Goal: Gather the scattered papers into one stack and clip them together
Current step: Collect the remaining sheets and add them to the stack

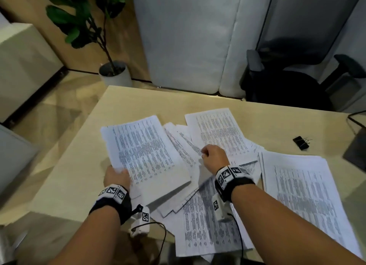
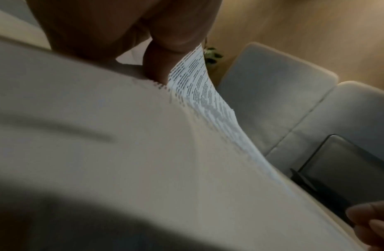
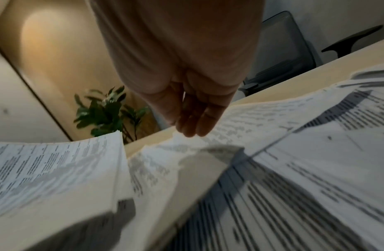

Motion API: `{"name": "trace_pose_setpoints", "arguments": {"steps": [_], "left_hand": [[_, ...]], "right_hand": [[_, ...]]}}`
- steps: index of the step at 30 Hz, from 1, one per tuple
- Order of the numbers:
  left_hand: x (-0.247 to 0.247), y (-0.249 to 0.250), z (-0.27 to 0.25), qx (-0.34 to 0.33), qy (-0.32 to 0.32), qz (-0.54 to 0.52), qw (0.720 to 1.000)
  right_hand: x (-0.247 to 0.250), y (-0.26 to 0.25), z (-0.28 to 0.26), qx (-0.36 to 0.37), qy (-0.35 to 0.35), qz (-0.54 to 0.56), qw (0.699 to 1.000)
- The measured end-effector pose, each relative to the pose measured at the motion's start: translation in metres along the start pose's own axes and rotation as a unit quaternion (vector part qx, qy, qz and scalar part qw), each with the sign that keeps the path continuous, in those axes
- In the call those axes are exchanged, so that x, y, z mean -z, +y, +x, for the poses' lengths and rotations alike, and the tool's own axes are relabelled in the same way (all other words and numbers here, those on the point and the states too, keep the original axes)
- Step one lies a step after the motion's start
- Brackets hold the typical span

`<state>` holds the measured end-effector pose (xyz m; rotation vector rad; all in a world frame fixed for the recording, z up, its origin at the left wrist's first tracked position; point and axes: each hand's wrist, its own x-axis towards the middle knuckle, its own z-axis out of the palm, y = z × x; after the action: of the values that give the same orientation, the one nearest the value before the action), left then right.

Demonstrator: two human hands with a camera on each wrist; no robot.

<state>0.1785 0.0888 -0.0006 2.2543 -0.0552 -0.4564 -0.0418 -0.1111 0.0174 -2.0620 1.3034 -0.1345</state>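
My left hand grips a thick bundle of printed papers by its near edge and holds it tilted above the light wood table. In the left wrist view a finger presses on the bundle. My right hand is over the loose sheets at the table's middle. Its fingertips pinch the raised edge of those loose sheets. More printed sheets lie behind, at the right and at the front. A black binder clip lies at the far right, apart from both hands.
A dark flat object sits at the table's right edge with a cable running to it. Behind the table stand a black office chair, grey padded panels and a potted plant. Front sheets overhang the near edge.
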Motion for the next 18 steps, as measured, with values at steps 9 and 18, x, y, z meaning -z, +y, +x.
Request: {"name": "trace_pose_setpoints", "arguments": {"steps": [9,18], "left_hand": [[0.002,-0.028,0.003,0.056,-0.095,0.058,0.992],[0.001,-0.030,0.006,0.057,-0.097,0.058,0.992]], "right_hand": [[-0.046,-0.002,-0.007,-0.017,-0.025,-0.219,0.975],[-0.022,-0.012,0.006,0.023,0.098,-0.067,0.993]]}}
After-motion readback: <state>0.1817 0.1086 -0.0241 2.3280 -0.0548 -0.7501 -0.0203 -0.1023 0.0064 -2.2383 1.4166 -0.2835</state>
